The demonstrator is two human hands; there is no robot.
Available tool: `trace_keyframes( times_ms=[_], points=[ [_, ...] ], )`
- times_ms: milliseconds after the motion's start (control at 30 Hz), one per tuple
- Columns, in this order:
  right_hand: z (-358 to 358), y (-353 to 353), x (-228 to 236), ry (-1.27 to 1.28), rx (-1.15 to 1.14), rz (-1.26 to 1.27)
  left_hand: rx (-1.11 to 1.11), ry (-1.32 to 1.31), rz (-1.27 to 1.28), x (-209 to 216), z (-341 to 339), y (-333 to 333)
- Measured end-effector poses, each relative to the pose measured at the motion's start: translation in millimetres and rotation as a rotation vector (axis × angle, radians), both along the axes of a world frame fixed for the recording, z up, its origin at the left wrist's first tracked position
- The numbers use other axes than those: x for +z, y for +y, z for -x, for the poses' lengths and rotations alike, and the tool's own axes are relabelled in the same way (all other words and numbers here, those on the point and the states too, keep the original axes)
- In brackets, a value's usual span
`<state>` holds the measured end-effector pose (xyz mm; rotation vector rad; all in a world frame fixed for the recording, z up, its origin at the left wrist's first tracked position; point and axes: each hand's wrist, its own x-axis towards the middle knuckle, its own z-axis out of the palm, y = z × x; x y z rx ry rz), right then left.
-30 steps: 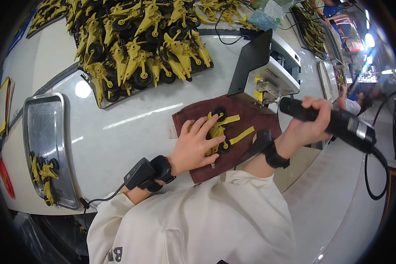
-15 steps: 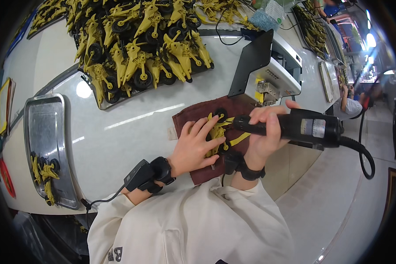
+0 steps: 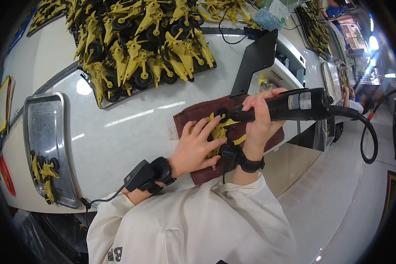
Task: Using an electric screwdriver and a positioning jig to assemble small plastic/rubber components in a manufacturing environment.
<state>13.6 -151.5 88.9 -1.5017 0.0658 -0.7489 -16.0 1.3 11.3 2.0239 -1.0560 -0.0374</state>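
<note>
On a dark red cloth (image 3: 185,118) lies a yellow toy motorcycle (image 3: 217,132) with black wheels, partly hidden under my fingers. My left hand (image 3: 193,147) holds it down, fingers spread across its body and the thumb at its near side. A black electric screwdriver (image 3: 301,105) is gripped in my right hand (image 3: 260,121), fingers wrapped round its front part. It lies nearly level, its nose pointing left at the black wheel on the toy's far end. Whether the bit touches the toy I cannot tell.
A large pile of yellow toy motorcycles (image 3: 136,55) fills the far left. A metal tray (image 3: 44,125) holds several more. Beyond the cloth stands a white box-shaped machine (image 3: 290,57) with a black plate (image 3: 254,61). The screwdriver's cable (image 3: 369,132) loops off right.
My right hand has swung the screwdriver to a more level angle, its nose moving from the toy's middle toward the far wheel. My left hand stays on the toy motorcycle.
</note>
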Motion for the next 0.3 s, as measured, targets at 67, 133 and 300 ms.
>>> trace_keyframes(
  times_ms=[67,133,300],
  points=[
    [1.5,1.4,-0.7,0.005,0.013,0.024,0.006,-0.004,-0.019,2.3,1.2,-1.0],
    [1.2,2.2,-1.7,0.003,0.025,0.048,0.011,-0.015,-0.037,3.3,0.6,-0.4],
    [9.7,0.9,12.6,-0.062,0.066,0.14,0.042,0.022,-0.07,0.0,5.7,0.0]
  ],
)
